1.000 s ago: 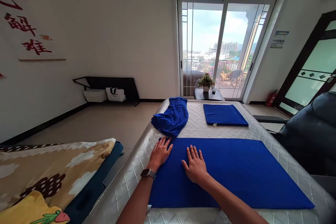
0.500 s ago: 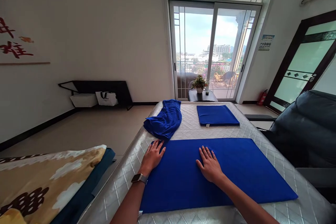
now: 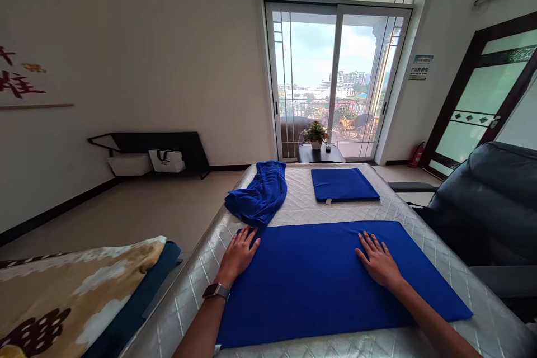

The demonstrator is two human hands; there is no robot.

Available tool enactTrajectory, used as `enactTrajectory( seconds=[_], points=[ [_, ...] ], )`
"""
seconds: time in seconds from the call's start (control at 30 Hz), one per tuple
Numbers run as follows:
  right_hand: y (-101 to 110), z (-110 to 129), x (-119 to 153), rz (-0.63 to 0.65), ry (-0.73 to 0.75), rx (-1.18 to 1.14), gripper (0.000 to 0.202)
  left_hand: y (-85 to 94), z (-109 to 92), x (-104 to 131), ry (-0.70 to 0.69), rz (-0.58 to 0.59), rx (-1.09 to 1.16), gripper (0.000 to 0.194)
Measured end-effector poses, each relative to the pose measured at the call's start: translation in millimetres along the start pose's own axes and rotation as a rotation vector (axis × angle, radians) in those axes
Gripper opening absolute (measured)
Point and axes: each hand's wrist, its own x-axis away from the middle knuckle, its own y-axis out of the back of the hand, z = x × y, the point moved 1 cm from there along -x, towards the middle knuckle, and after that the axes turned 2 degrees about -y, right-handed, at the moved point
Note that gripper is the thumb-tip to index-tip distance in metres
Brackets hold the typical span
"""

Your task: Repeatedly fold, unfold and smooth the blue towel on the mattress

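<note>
Clearly, a silvery quilted mattress (image 3: 297, 210) lies beneath the flat blue cloth (image 3: 302, 285). Beyond that cloth's far edge sit a crumpled blue cloth (image 3: 262, 193), leftward, and a folded blue cloth (image 3: 344, 185), rightward. Palms down, fingers loosely spread, the left hand (image 3: 239, 254) touches its far-left corner, the right hand (image 3: 378, 262) its right half.

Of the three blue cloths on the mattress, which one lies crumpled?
The bunched cloth just beyond the left hand; the folded cloth and the spread cloth under the right hand lie flat.
</note>
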Motion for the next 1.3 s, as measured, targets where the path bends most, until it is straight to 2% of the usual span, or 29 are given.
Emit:
enactTrajectory(
  seconds=[0.3,0.4,0.5,0.8,0.9,1.0,1.07,1.2,1.3],
  points=[
    [-11.8,-127.0,-16.6,-0.073,-0.154,0.021,0.077,-5.8,4.9,-1.9,0.002,0.013,-0.020,0.058],
    [-14.8,-158.4,-19.9,-0.079,-0.208,0.023,0.079,-7.4,6.5,-2.2,0.005,0.033,-0.022,0.061],
    [-16.4,-169.5,-21.4,-0.092,-0.222,0.023,0.082,-8.8,7.6,-2.6,0.000,0.031,-0.024,0.060],
    [-12.9,-162.7,-16.9,-0.109,-0.263,0.074,0.078,-7.6,6.2,-2.1,-0.018,0.000,-0.014,0.057],
    [1.0,-140.8,-16.1,-0.145,-0.363,0.216,0.070,-5.6,4.0,-0.8,-0.002,0.008,-0.004,0.058],
    [18.9,-87.1,-17.1,-0.233,-0.344,0.341,0.064,-4.3,1.8,0.3,0.015,0.023,-0.011,0.058],
    [27.1,-35.8,-18.4,-0.243,-0.215,0.318,0.063,-4.1,0.9,0.7,0.017,0.017,-0.018,0.058],
    [27.2,73.2,-21.4,-0.077,0.103,0.054,0.064,-5.3,1.2,0.5,0.013,0.002,-0.031,0.057],
    [19.8,131.4,-25.1,0.014,0.295,-0.084,0.068,-6.4,2.1,0.3,0.002,-0.006,-0.032,0.057]
  ],
)
